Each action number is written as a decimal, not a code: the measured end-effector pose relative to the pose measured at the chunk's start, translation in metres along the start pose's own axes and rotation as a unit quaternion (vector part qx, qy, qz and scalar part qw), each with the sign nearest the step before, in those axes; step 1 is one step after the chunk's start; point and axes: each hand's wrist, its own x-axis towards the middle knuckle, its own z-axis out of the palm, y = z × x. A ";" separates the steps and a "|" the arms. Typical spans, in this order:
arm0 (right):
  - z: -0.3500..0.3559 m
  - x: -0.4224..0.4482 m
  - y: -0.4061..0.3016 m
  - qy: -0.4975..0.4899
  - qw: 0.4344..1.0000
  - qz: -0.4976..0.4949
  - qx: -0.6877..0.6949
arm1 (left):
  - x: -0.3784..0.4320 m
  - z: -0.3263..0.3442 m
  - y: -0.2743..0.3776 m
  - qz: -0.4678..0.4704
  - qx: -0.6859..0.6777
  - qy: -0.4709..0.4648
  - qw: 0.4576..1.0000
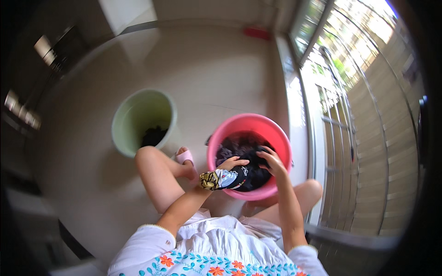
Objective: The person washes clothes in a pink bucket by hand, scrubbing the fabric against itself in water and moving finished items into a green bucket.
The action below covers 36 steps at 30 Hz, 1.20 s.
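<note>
Between my knees stands a pink plastic bucket (284, 146) holding dark water and soaked dark clothes (229, 148). A wet black garment (253, 172) with a white, blue and gold printed part (221, 179) lies over the bucket's near rim and across my left wrist. My left hand (234, 163) holds this garment just inside the bucket, thumb side up. On the right, my right hand (272, 161) grips the black cloth with bent fingers. The lower part of the garment merges with the dark contents, so its end is hidden.
A pale green bucket (138, 107) with dark cloth (154, 136) at its bottom stands ahead to the left, close to my knee. At the right are a sliding-door frame (309, 138) and metal railing bars (369, 93). A red object (257, 33) lies by the far wall.
</note>
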 end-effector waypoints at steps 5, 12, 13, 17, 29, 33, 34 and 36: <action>0.010 -0.014 -0.024 -0.100 0.983 -0.138 0.071 | -0.040 -0.017 0.053 0.147 -0.013 -0.056 0.987; 0.036 -0.018 -0.031 -0.082 0.989 -0.125 -0.019 | -0.117 -0.157 0.152 0.544 0.085 0.230 0.803; 0.031 -0.021 -0.023 -0.079 0.989 -0.125 -0.021 | -0.135 -0.139 0.160 0.519 -0.051 0.205 0.828; 0.027 -0.032 0.002 -0.069 0.993 -0.088 -0.036 | -0.148 -0.189 0.187 0.516 0.121 0.457 0.715; 0.016 -0.042 0.030 -0.040 0.994 -0.064 -0.074 | -0.183 -0.218 0.236 0.395 0.253 0.418 0.778; 0.005 -0.042 0.033 -0.018 0.995 -0.042 -0.086 | -0.137 -0.224 0.189 0.259 0.314 0.439 0.801; 0.009 -0.037 0.033 -0.022 0.995 -0.038 -0.089 | -0.135 -0.224 0.181 0.245 0.311 0.435 0.809; 0.012 -0.021 0.038 -0.028 0.989 -0.052 -0.133 | -0.127 -0.220 0.169 0.235 0.301 0.400 0.833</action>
